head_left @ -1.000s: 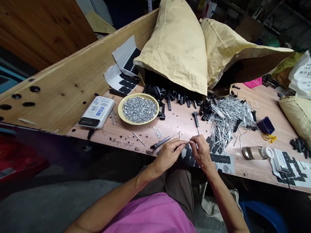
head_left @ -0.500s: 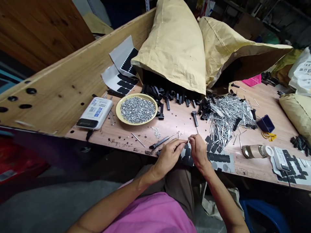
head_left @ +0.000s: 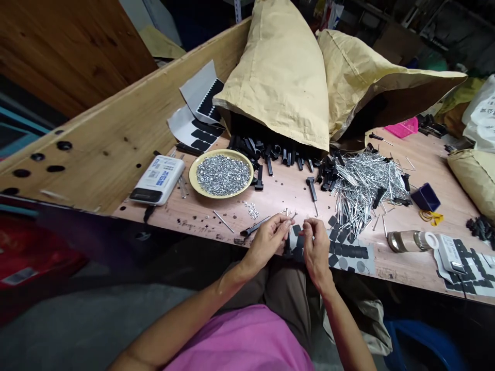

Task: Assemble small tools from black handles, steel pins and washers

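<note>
As your forearms angle in over your lap toward the front edge of the wooden workbench (head_left: 201,219), your left hand (head_left: 266,240) and right hand (head_left: 316,248) come up close together, just apart. Your left hand is nearly closed, thumb and fingers pinching a thin metal pin (head_left: 291,217) whose tip points up and toward your right hand. Your right hand is also drawn into a pinch, its fingertips (head_left: 308,222) just beside that pin; whatever they grip is too small to tell. Below your hands lies a sheet of black rubber pads (head_left: 348,251), partly under your right wrist. A black-handled rod (head_left: 253,225) lies near your left hand, with loose washers (head_left: 251,209) beyond it. Further off, a heap of metal rods (head_left: 367,190) sits to the right, and a yellow plate (head_left: 232,196) of small metal nuts sits to the left. Black plastic handles (head_left: 270,154) spill from a tan paper sack (head_left: 278,77) at the back of the bench.
</note>
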`<state>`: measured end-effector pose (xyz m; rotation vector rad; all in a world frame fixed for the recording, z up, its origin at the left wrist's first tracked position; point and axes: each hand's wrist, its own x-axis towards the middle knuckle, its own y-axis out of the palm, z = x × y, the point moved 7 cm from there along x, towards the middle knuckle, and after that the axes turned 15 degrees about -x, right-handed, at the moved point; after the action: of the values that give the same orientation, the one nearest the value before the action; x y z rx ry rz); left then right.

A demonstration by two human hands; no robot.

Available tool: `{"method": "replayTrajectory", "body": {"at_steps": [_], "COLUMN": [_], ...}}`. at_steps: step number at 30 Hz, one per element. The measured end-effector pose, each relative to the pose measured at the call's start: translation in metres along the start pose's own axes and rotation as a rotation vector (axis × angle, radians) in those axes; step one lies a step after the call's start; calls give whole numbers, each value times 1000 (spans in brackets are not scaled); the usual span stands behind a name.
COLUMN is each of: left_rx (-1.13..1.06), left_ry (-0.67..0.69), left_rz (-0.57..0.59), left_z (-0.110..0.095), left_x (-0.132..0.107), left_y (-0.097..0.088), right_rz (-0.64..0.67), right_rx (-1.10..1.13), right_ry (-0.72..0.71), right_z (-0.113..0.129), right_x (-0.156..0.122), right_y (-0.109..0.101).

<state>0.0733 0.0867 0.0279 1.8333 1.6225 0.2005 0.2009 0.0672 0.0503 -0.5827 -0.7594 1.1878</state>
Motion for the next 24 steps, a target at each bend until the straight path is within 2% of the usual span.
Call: {"method": "replayTrajectory", "body": {"at_steps": [3, 4, 7, 9, 14, 16, 19, 21, 22, 24], "left_rx": [-16, 2, 199, 371, 696, 820, 880, 794, 716, 518], "left_ry": [-139, -136, 55, 194, 394, 489, 563, 496, 414, 153], "left_rz": [83, 77, 1, -9, 85, 76, 31, 45, 70, 160], "left_z": [10, 9, -6, -16, -21, -24, -28, -28, -25, -13], "left_x": [-3, -3, -3, -6, -23, -31, -36, -32, -28, -19], "left_y": [-1, -4, -16, -19, -14, -12, -12, -14, -16, -19], "right_rz": [26, 35, -5, -68, -128, -153, -164, -139, -118, -61], "right_rx": [58, 66, 1, -107, -482, -611, -662, -598, -542, -408], "right_ry": [-48, -54, -93, -161, -471, -581, -648, -695, -719, -718], "right_z": [5, 6, 11, 17, 41, 49, 55, 56, 56, 55], "right_x": [3, 2, -5, -9, -9, -7, -3, -2, -2, -1], "right_y": [3, 5, 8, 7, 11, 12, 11, 12, 12, 11]}}
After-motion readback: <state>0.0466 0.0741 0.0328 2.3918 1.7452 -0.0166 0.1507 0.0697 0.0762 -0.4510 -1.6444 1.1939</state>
